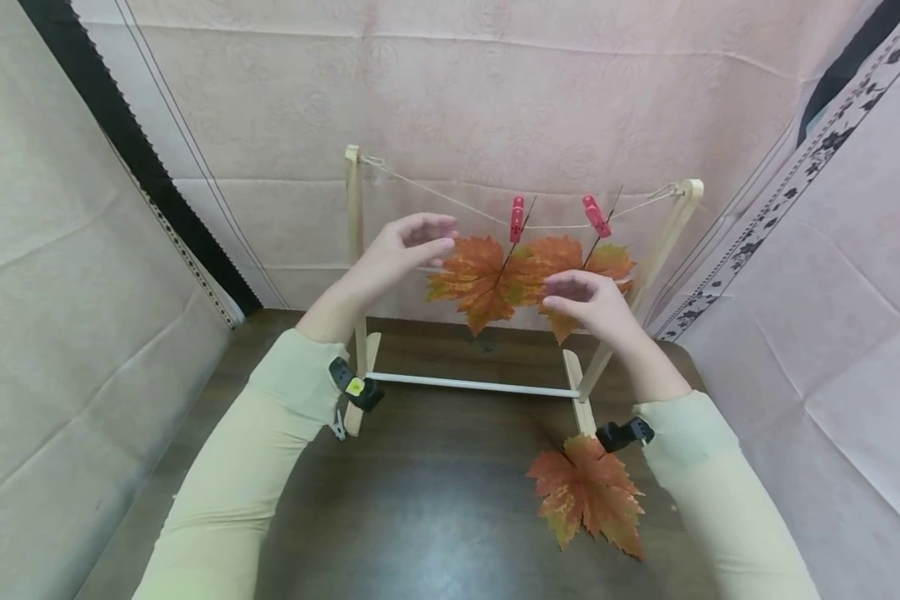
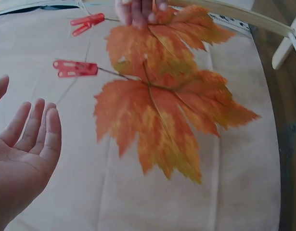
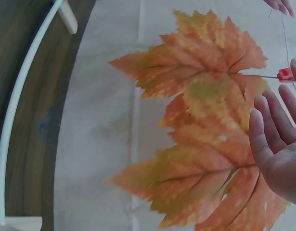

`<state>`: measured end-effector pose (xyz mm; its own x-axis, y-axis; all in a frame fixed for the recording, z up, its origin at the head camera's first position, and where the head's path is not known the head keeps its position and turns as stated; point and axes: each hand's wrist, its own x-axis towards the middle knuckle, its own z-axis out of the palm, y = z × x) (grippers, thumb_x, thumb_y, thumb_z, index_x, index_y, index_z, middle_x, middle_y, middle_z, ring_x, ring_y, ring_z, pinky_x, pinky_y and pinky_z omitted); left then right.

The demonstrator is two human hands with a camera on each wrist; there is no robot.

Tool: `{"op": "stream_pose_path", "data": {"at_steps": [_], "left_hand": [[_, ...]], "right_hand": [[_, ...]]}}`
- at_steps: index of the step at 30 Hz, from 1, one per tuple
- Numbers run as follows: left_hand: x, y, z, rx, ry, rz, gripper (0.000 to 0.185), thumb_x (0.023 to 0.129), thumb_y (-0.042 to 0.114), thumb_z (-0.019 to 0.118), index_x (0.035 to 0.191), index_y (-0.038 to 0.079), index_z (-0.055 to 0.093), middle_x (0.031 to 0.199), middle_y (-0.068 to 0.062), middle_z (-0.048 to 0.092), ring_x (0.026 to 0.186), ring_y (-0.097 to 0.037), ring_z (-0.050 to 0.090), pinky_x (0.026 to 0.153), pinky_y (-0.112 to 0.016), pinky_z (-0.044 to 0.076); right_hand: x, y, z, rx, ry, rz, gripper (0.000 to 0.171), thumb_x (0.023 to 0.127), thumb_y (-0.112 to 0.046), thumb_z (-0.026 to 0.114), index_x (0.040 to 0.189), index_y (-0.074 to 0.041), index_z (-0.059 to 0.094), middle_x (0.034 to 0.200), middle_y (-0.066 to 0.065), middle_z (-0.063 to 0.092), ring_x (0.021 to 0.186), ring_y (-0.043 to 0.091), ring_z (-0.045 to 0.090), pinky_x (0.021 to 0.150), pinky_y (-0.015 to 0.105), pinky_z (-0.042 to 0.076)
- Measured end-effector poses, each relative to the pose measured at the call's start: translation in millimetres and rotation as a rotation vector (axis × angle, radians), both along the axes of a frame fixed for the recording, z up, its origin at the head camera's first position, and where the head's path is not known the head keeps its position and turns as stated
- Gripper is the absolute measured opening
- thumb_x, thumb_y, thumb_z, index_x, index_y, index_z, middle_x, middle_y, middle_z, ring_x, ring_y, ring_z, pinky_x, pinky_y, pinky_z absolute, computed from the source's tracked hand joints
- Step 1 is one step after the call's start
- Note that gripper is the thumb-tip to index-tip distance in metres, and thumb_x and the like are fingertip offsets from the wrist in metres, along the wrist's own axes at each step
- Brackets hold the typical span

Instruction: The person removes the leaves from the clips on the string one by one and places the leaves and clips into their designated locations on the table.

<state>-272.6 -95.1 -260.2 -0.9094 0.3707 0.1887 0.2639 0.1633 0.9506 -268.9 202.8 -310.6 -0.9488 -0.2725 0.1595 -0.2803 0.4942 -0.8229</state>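
Note:
Two orange maple leaves hang by their stems from a string [image 1: 450, 198], each clipped with a red clothespin [image 1: 517, 219]. The left leaf [image 1: 483, 283] overlaps the right leaf [image 1: 611, 260] at its edge. My left hand [image 1: 412, 242] is raised beside the left leaf, holding nothing; in the left wrist view its fingers [image 2: 52, 132] are relaxed and apart from the leaves. My right hand [image 1: 588, 302] is in front of the right leaf, fingers extended and gripping nothing; the right wrist view shows its fingertips [image 3: 256, 120] close to the leaf.
A wooden stand with a left post [image 1: 355, 208], a right post [image 1: 671, 229] and a white crossbar [image 1: 472, 384] carries the string. A third maple leaf [image 1: 588, 496] lies on the brown table [image 1: 420, 517] at the right. A grey clothespin [image 1: 338, 425] lies by the left foot.

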Motion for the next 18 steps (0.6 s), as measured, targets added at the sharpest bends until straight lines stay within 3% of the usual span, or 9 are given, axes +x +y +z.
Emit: {"op": "stream_pose_path", "data": {"at_steps": [8,18], "left_hand": [[-12.2,24.9,15.6,-0.015,0.021,0.027,0.045,0.092,0.028,0.060,0.133,0.013,0.049,0.132,-0.006,0.056,0.112,-0.024,0.059,0.095,-0.034,0.050],[-28.4,50.0,29.6,0.087,0.042,0.021,0.049,0.091,0.025,0.061,0.135,0.009,0.046,0.135,-0.008,0.052,0.119,-0.017,0.054,0.096,-0.029,0.049]], "right_hand": [[-10.3,-16.4,13.5,-0.177,-0.003,-0.044,0.041,0.089,-0.024,0.065,0.123,-0.003,0.057,0.121,0.011,0.061,0.094,0.002,0.060,0.079,0.020,0.054],[-22.8,-29.5,20.9,-0.295,0.019,-0.096,0.041,0.086,-0.020,0.067,0.123,-0.004,0.057,0.118,0.009,0.061,0.092,0.005,0.060,0.074,0.019,0.054]]}}
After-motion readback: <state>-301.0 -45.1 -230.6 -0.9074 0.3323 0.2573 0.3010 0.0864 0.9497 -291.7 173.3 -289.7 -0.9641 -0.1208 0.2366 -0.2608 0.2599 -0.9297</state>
